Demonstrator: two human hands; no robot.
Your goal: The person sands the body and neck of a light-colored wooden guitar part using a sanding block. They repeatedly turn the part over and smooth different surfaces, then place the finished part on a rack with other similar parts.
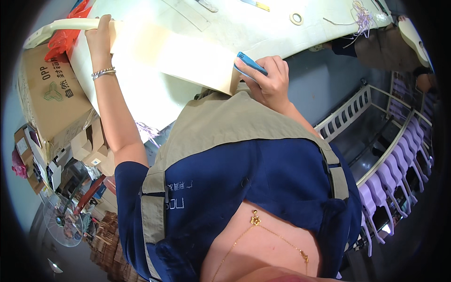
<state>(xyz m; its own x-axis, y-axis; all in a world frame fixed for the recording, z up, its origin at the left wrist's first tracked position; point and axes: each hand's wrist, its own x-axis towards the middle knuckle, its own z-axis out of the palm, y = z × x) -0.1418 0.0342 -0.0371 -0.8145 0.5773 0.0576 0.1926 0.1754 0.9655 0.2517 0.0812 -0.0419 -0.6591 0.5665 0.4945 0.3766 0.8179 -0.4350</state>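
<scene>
A cream guitar-like instrument (pixel 197 58) lies across the work table in front of me, its surface washed out by glare. My left hand (pixel 100 38) is wrapped around its neck (pixel 75 24) near the body, and the headstock (pixel 35 38) extends to the far left. In my right hand (pixel 271 79) is a blue sanding block (pixel 251 65), pinched between thumb and fingers. The block is at the right end of the body, close to its side edge; whether it touches is hard to tell. That lower end rests near my apron (pixel 211 116).
On the white-covered table (pixel 299 38) are a tape roll (pixel 296 18), a yellow-handled cutter (pixel 262 6) and purple strands (pixel 363 17). A cardboard box (pixel 53 84) and red plastic bag (pixel 65 38) stand left. At right are another person's arm (pixel 422 79) and a rack of lavender parts (pixel 391 165).
</scene>
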